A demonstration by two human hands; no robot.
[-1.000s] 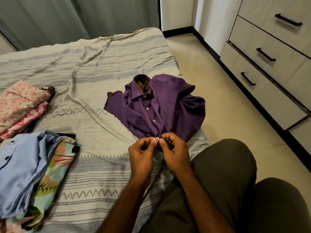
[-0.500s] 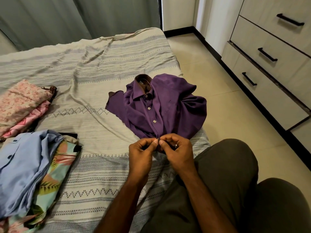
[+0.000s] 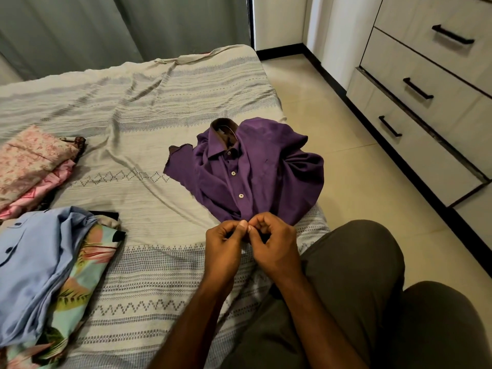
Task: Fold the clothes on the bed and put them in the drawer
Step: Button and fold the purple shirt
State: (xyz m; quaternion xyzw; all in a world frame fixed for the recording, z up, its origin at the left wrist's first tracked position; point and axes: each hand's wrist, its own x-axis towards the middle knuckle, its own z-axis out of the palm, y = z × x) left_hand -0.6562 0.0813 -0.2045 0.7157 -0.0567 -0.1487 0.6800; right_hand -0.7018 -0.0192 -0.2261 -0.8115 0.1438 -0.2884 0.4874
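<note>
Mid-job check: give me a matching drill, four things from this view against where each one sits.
Things:
1. purple shirt
2. light blue shirt
3. pink floral cloth
4. drawers

Places:
A. far left of the bed
B. right wall, across the floor
C. near left of the bed, over a tropical print
D. bed's right edge, lower front pinched by both hands

Pairs: 1-D, 2-C, 3-A, 4-B
</note>
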